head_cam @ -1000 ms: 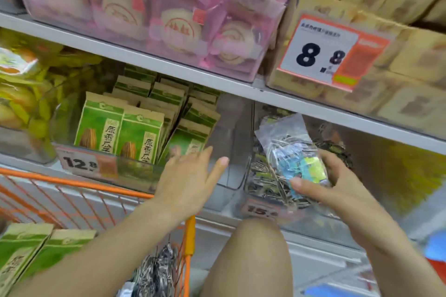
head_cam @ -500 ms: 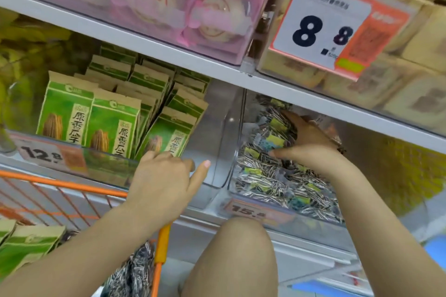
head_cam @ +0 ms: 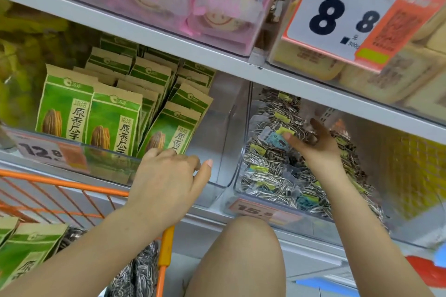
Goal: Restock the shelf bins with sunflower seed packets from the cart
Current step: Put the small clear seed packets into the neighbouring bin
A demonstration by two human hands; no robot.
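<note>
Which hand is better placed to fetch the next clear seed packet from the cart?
Probably the left hand: it rests open on the clear plastic bin's front edge, directly above the orange wire cart. The right hand is deep among the clear striped-seed packets.

room left in both shelf bins

the left bin [head_cam: 217, 128] has a bare gap right of the green packets [head_cam: 115, 118]; the right bin [head_cam: 243, 142] is heaped with clear seed packets [head_cam: 272, 171], open above, under the upper shelf edge [head_cam: 289, 79].
</note>
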